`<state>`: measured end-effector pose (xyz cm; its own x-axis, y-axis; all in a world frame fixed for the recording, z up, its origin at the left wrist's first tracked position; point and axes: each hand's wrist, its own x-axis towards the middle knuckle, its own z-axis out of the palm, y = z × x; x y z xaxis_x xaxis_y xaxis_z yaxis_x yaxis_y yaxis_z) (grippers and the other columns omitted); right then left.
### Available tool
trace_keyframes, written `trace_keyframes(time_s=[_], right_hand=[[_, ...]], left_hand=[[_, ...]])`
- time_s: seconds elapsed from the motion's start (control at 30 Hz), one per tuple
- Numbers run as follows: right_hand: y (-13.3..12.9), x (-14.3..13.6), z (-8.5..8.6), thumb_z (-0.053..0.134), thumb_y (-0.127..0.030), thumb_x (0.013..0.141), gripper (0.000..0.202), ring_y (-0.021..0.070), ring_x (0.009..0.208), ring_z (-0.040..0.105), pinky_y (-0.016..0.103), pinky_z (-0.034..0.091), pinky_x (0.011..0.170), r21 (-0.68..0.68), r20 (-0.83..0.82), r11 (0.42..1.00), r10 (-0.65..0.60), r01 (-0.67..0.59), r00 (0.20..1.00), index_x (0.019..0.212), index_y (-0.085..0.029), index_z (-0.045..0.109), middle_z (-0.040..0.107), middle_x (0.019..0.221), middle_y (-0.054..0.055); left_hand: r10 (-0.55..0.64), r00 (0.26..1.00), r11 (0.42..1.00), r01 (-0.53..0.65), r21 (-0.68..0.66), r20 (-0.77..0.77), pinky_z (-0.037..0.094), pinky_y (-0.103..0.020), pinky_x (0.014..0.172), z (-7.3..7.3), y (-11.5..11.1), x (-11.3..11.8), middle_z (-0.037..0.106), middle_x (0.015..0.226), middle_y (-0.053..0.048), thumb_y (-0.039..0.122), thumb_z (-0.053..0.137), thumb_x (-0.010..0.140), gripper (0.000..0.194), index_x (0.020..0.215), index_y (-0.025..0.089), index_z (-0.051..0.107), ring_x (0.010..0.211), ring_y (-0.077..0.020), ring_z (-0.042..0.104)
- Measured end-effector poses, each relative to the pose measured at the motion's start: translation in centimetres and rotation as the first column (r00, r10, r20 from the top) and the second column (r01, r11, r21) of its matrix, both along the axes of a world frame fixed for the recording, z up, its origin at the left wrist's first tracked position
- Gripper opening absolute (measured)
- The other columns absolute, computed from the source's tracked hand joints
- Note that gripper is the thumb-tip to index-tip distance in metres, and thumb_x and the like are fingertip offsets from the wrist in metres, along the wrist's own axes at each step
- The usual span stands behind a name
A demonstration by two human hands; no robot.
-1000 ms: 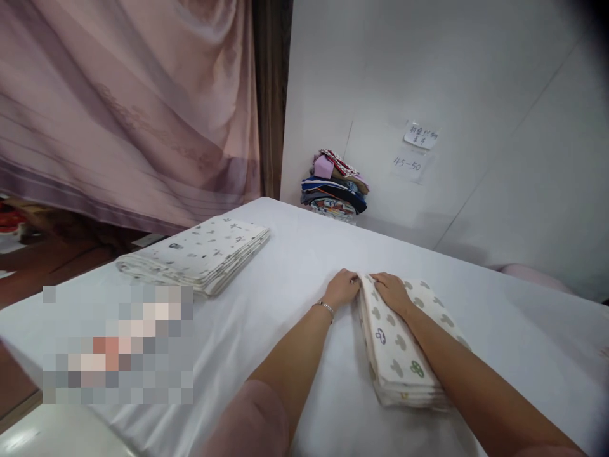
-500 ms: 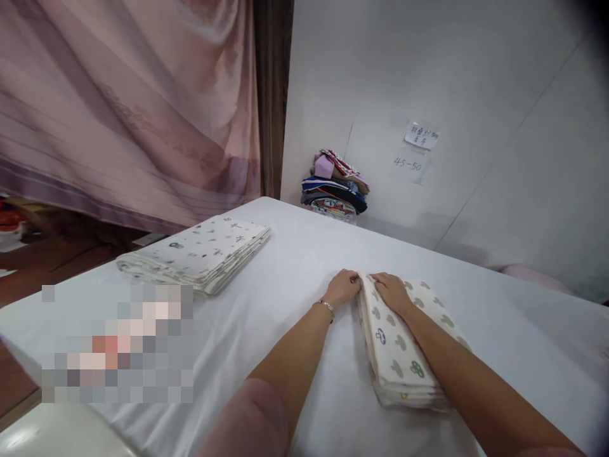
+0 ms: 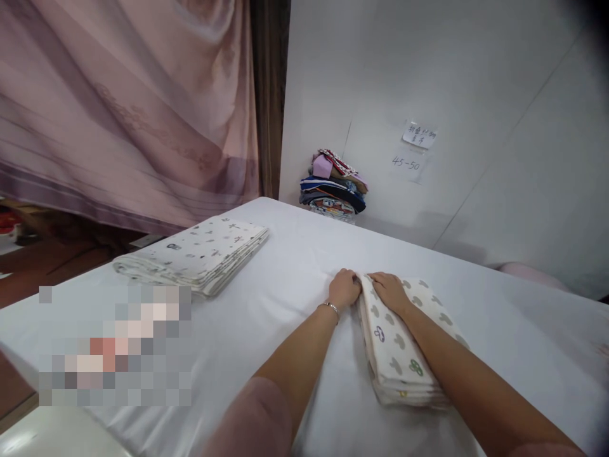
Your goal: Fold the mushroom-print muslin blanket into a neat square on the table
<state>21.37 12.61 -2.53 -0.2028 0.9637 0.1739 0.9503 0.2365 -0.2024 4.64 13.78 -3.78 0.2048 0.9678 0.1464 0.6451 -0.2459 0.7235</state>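
Observation:
A folded white cloth stack [image 3: 397, 355] with grey and green mushroom-like prints lies on the white-covered table [image 3: 304, 254], right of centre. My left hand [image 3: 345, 287], with a bracelet at the wrist, is closed on the stack's far left corner, fingers curled round its edge. On top of the same stack, near its far edge, my right hand [image 3: 389, 292] lies flat with its fingers pointing left. Another folded cloth stack [image 3: 209, 251], white with small dark prints, rests at the table's left side, touched by neither hand.
Colourful folded fabrics [image 3: 333, 187] are piled beyond the table's far edge against the grey wall. Two paper notes [image 3: 419, 135] hang on that wall. A pink curtain [image 3: 143, 114] fills the left. A pixelated patch covers the table's near left, above a pale glossy surface [image 3: 57, 431].
My left hand has turned slightly, its fingers curled more at the stack's corner. My right hand and both stacks stay nearly the same; the view has shifted a little.

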Motion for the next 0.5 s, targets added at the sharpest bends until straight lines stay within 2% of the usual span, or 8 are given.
trace_keyframes(time_s=[0.17,0.33,0.5], right_hand=[[-0.3,-0.3,0.1,0.031,-0.022,0.086,0.043,0.0192,0.116,0.046,0.04,0.025,0.1,-0.023,0.016,1.0,-0.002,0.002,1.0,0.12,-0.026,0.056,0.057,0.124,0.002],[-0.4,-0.6,0.8,0.031,-0.022,0.084,0.045,0.0204,0.118,0.045,0.043,0.025,0.101,-0.077,-0.003,0.997,0.011,-0.011,1.0,0.122,-0.026,0.054,0.055,0.127,0.002],[-0.4,-0.7,1.2,0.03,-0.021,0.084,0.046,0.0204,0.12,0.044,0.044,0.023,0.103,-0.109,-0.007,0.994,0.03,-0.031,1.0,0.125,-0.026,0.052,0.054,0.129,0.002]], left_hand=[[0.035,0.999,0.999,-0.035,0.022,0.03,0.043,-0.026,0.071,-0.4,-0.1,0.3,0.058,0.094,-0.005,0.021,0.05,0.078,0.01,0.083,0.02,0.059,0.087,-0.0169,0.054],[-0.005,0.998,0.996,0.0,0.085,0.057,0.042,-0.025,0.069,-0.7,-0.4,0.4,0.055,0.093,-0.004,0.017,0.045,0.08,0.017,0.086,0.022,0.061,0.088,-0.0163,0.052],[-0.02,0.998,0.998,0.016,0.067,0.061,0.042,-0.025,0.069,-0.4,-0.3,0.1,0.054,0.093,-0.004,0.019,0.05,0.078,0.013,0.084,0.021,0.061,0.088,-0.0167,0.052]])
